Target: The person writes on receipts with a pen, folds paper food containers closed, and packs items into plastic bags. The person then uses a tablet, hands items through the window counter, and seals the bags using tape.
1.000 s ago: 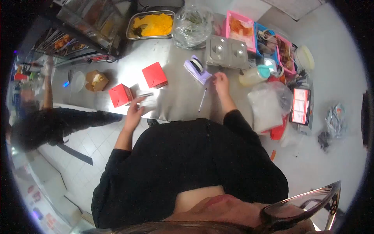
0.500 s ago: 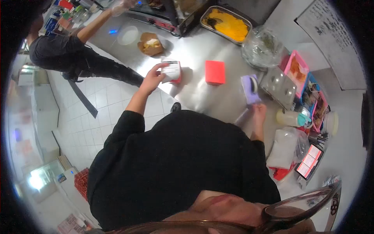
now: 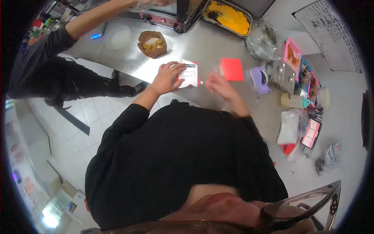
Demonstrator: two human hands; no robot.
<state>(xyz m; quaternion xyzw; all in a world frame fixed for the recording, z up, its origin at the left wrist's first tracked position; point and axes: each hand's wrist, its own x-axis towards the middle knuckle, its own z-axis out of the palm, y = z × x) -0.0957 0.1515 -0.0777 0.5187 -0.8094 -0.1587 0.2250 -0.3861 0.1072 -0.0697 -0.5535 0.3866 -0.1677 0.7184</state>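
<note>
My left hand (image 3: 168,77) lies with its fingers spread on a white printed slip (image 3: 189,74), pressing it against a red box that shows only at the slip's edges. Just right of that box is my right hand (image 3: 218,85), blurred, its fingers bent together; whether it holds anything is too smeared to tell. A second red box (image 3: 231,69) stands on the counter behind my right hand. Farther right sits a purple tape dispenser (image 3: 258,80) with a roll in it.
An open brown carton of food (image 3: 152,44) stands behind my left hand. A co-worker's arm (image 3: 97,17) reaches in at upper left. At the back are a tray of yellow food (image 3: 230,20) and a bagged bundle (image 3: 265,41). A bottle (image 3: 292,101) stands at right.
My right hand has left the tape dispenser and moved left to the slip-covered box. My left hand now lies flatter on the slip. The co-worker's arm reaches farther in.
</note>
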